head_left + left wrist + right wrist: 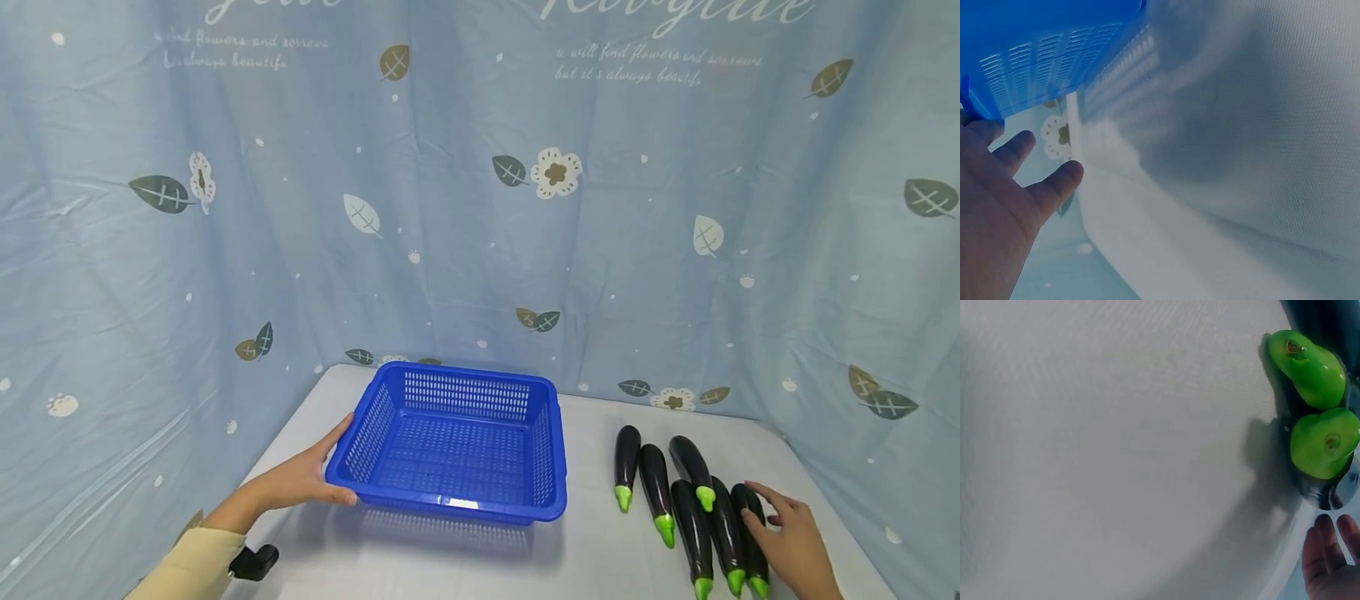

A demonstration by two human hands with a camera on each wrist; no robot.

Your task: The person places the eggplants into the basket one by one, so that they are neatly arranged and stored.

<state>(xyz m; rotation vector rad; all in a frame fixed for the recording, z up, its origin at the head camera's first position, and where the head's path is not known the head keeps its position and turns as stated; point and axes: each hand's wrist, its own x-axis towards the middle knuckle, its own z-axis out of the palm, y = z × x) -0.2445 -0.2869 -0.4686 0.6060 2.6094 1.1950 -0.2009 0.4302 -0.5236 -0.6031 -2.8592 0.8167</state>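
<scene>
A blue plastic basket point(442, 512) with slotted walls stands on the white table. My left hand point(311, 475) touches its front left corner, thumb by the front rim and fingers along the left side. In the left wrist view, the fingers point(1060, 184) are spread and fairly straight beside the basket point(1047, 62). Several dark eggplants point(692, 525) with green stem ends lie at the right. My right hand point(798, 537) is at the rightmost eggplant point(752, 550), thumb and fingers spread about its upper part. Whether the thumb presses it cannot be told. Green stem ends point(1325, 444) show in the right wrist view.
A white table point(585, 550) carries everything, with some eggplants overlapping. A light blue curtain point(450, 275) with leaf and flower prints hangs behind and at both sides. A small black device point(255, 562) sits by the left sleeve point(198, 562).
</scene>
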